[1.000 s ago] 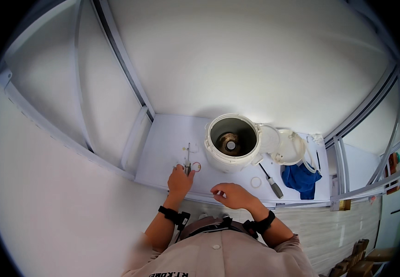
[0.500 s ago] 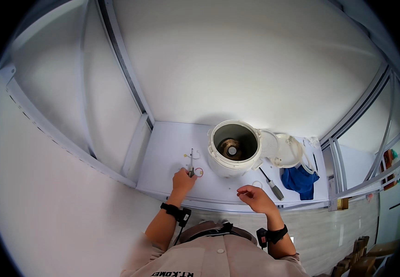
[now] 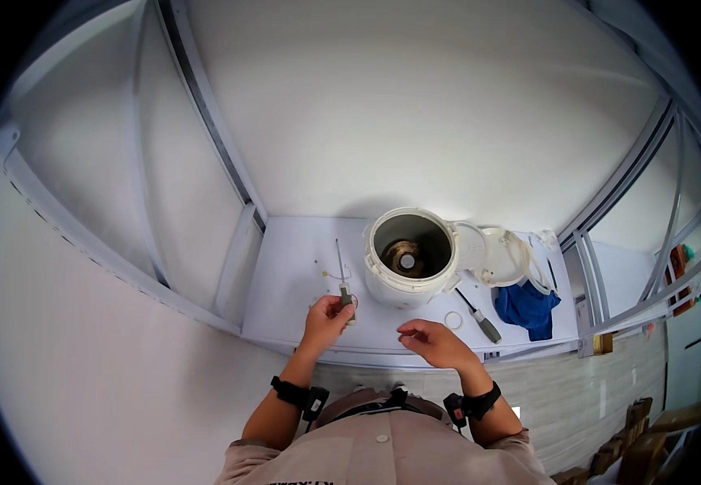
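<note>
My left hand (image 3: 326, 322) is closed around the handle of a screwdriver (image 3: 346, 296), whose thin shaft points away toward the wall. Beside that shaft lies a thin wire with a small yellowish connector (image 3: 326, 274), and part of a wire loop shows behind the handle. To the right, my right hand (image 3: 438, 343) hovers over the front of the table with its fingers loosely bent, thumb and fingers apart and nothing visible in them. In front of me stands a white, round, open-topped appliance (image 3: 403, 293) with a grey inner wall and a brownish, stained bottom around a pale round centre.
A hinged white lid (image 3: 500, 267) lies back to the right of the appliance. Near it are a blue cloth (image 3: 528, 311), a second screwdriver (image 3: 486, 327) and a white ring (image 3: 453, 320). The white table (image 3: 282, 283) meets a wall behind, with metal frame posts at both sides.
My left hand has lifted the screwdriver and drawn it slightly right and toward me. My right hand has shifted a little left.
</note>
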Demonstrator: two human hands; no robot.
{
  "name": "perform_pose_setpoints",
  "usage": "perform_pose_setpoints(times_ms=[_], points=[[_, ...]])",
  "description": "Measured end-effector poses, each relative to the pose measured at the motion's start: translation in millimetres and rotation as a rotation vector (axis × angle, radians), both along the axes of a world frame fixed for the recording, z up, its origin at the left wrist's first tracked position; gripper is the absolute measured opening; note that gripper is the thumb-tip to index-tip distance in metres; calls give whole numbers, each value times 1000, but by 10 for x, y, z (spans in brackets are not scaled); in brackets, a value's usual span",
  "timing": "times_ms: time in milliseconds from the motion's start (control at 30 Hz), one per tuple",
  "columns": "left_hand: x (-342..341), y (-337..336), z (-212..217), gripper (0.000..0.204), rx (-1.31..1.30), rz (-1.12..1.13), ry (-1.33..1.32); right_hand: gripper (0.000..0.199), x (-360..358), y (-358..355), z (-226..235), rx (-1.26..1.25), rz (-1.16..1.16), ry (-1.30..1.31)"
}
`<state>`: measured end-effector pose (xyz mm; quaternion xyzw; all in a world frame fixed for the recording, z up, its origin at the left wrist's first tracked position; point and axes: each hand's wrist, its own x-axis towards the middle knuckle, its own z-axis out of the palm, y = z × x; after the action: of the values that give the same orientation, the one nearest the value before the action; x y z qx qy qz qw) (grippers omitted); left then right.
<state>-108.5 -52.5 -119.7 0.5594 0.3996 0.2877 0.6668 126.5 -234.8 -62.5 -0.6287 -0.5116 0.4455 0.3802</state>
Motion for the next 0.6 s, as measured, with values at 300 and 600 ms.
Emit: perform_pose_setpoints(times_ms=[300,600], points=[[83,-497,453,34,247,-267,-52,49,-473,220,266,66,70,104],[354,-647,933,27,709,-548,137,20,-226,-230,83,300,-225,-3]])
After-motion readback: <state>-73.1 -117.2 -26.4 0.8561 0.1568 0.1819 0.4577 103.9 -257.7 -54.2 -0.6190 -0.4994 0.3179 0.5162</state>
